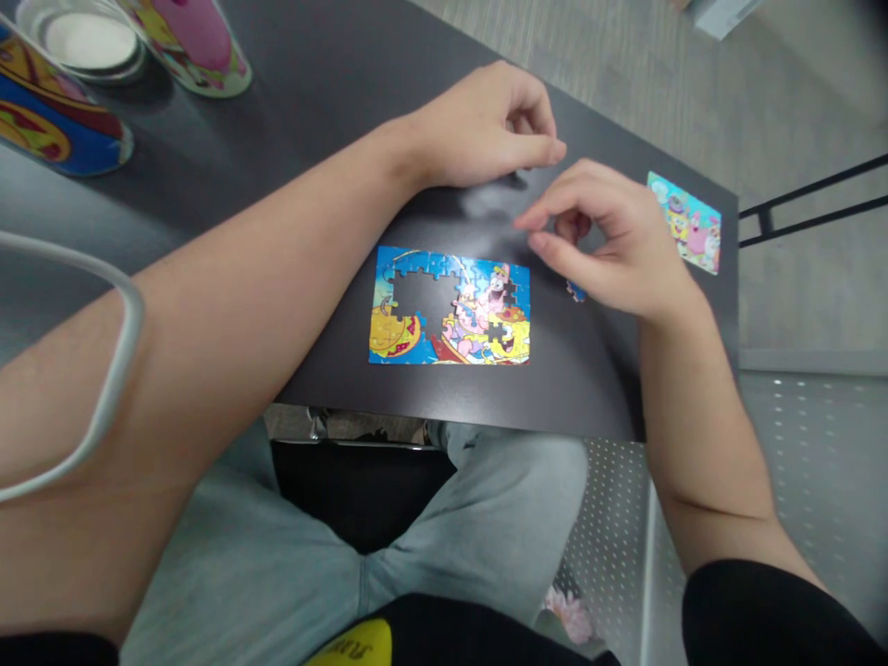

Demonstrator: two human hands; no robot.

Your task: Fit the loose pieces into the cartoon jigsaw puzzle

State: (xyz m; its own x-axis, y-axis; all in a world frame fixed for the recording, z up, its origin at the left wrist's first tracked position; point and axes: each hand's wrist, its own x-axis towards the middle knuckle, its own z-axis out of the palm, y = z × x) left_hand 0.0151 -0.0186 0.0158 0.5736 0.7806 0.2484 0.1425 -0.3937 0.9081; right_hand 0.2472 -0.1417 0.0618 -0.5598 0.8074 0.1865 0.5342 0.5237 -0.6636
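Observation:
A partly assembled cartoon jigsaw puzzle (478,347) lies on the dark table, with a large gap at its upper left and smaller gaps on the right side. Above it, my left hand (486,129) rests near the table's far edge, fingers curled and thumb stretched along them; whatever they may hold is hidden. To the puzzle's upper right hovers my right hand (617,236), its thumb and index fingertips slightly apart with nothing visible between them. A loose puzzle piece (575,290) shows partly beneath that hand.
A cartoon picture card (686,222) lies at the table's right end. At the upper left stand two printed cans (66,120) (198,46) and a round white-and-silver lid (90,42). A pale cable (117,370) loops over my left forearm. The near table edge runs just above my lap.

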